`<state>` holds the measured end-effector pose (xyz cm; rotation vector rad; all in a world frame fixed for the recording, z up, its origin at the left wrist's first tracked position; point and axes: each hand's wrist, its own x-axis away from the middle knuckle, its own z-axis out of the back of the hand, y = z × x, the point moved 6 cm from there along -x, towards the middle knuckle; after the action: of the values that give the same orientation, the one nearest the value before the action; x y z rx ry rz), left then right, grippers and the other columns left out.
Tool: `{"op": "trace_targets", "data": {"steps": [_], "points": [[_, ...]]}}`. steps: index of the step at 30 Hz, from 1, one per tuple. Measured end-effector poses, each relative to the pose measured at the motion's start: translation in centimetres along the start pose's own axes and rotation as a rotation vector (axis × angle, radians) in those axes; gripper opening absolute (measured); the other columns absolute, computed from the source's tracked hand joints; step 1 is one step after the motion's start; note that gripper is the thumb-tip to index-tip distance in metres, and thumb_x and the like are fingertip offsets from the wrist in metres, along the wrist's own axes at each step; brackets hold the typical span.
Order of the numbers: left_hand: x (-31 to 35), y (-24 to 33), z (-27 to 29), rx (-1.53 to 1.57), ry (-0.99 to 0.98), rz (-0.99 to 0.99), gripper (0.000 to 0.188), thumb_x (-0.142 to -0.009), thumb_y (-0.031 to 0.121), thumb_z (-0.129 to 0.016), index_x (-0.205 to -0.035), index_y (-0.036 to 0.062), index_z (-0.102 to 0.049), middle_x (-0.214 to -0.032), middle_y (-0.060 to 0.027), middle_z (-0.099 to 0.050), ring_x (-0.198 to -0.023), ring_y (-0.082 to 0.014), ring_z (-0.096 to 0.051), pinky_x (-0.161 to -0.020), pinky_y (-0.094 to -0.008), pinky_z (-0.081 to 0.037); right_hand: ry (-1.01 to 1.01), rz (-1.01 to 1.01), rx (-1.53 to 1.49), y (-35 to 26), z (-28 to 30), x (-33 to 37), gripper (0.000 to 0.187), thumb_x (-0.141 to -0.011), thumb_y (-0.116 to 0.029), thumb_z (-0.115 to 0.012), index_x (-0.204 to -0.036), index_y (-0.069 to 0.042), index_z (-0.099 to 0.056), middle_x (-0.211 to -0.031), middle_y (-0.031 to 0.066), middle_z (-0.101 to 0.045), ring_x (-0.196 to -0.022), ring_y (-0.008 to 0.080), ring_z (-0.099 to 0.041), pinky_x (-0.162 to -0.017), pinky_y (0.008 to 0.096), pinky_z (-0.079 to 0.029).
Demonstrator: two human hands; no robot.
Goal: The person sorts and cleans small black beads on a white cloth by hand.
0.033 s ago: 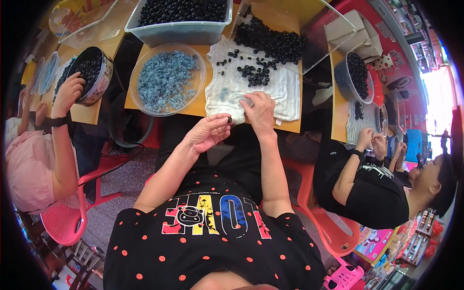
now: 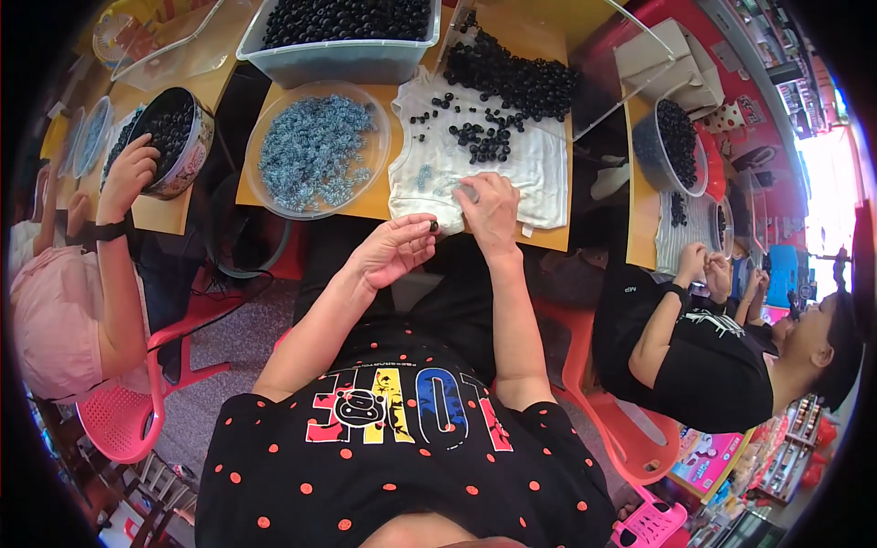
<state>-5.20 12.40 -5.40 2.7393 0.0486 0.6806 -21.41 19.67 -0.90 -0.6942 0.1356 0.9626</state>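
My left hand (image 2: 397, 251) is above the table's near edge, its thumb and index finger pinching a small round black piece (image 2: 434, 226). Just right of it, my right hand (image 2: 491, 215) reaches down to the white cloth (image 2: 539, 173), fingertips bent together over pale translucent bits. Whatever those fingertips hold is too small to make out. Close by on the cloth sits a small cluster of clear-blue plastic pieces (image 2: 424, 176). Farther back lie loose black pieces (image 2: 482, 142) and a large heap of them (image 2: 512, 78).
A round clear tub (image 2: 251, 173) of clear-blue pieces stands left of the cloth. Behind it is a bin (image 2: 338, 66) full of black pieces. At left, a co-worker's hand (image 2: 132, 173) dips into a round tin (image 2: 203, 142). Another co-worker (image 2: 713, 342) works at a right-hand table.
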Motion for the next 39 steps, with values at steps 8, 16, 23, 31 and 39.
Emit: {"op": "trace_targets", "data": {"steps": [8, 16, 23, 31, 39], "points": [[-0.5, 0.3, 0.1, -0.002, 0.017, -0.019, 0.023, -0.092, 0.008, -0.068, -0.115, 0.0019, -0.065, -0.099, -0.0053, -0.069, -0.085, -0.0117, -0.066, -0.079, -0.0275, -0.057, 0.000, -0.068, 0.001, 0.3, -0.2, 0.2, 0.017, -0.077, -0.019, -0.075, -0.091, -0.011, -0.073, -0.097, 0.0043, -0.065, -0.097, 0.0248, -0.059, -0.088, 0.0400, -0.041], [-0.6, 0.3, 0.8, -0.007, 0.069, -0.029, 0.023, -0.093, 0.008, -0.067, -0.115, 0.0022, -0.064, -0.099, -0.0047, -0.069, -0.084, -0.0117, -0.065, -0.078, -0.0278, -0.056, -0.055, -0.022, 0.009, 0.0, -0.6, -0.1, 0.025, -0.075, -0.017, -0.077, -0.099, -0.011, -0.072, -0.100, 0.0041, -0.064, -0.100, 0.0251, -0.058, -0.090, 0.0403, -0.041], [-1.2, 0.8, 1.1, 0.023, 0.036, -0.053, 0.025, -0.093, 0.007, -0.066, -0.117, 0.0022, -0.062, -0.100, -0.0049, -0.068, -0.086, -0.0133, -0.064, -0.081, -0.0289, -0.057, -0.070, -0.299, -0.306, 0.4, 0.2, 0.8, 0.016, -0.078, -0.010, -0.076, -0.092, -0.005, -0.072, -0.087, 0.0047, -0.068, -0.078, 0.0172, -0.062, -0.073, 0.0311, -0.048], [-2.5, 0.3, 0.0, 0.007, 0.090, -0.130, 0.026, -0.093, 0.009, -0.067, -0.118, 0.0033, -0.062, -0.101, -0.0032, -0.067, -0.088, -0.0118, -0.064, -0.081, -0.0280, -0.056, -0.048, -0.452, -0.814, -1.4, 1.3, 2.1, 0.012, -0.081, -0.007, -0.078, -0.089, -0.001, -0.073, -0.084, 0.0022, -0.071, -0.070, 0.0050, -0.054, -0.064, 0.0228, -0.046], [-2.1, 0.5, -0.4, -0.024, 0.110, -0.175, 0.024, -0.093, 0.008, -0.067, -0.116, 0.0042, -0.063, -0.100, -0.0020, -0.065, -0.091, -0.0115, -0.063, -0.084, -0.0277, -0.054, -0.042, -0.188, -0.531, -3.9, 2.8, 1.7, 0.014, -0.080, -0.004, -0.077, -0.092, -0.001, -0.073, -0.092, 0.0062, -0.071, -0.079, 0.0122, -0.061, -0.071, 0.0254, -0.048]]}}
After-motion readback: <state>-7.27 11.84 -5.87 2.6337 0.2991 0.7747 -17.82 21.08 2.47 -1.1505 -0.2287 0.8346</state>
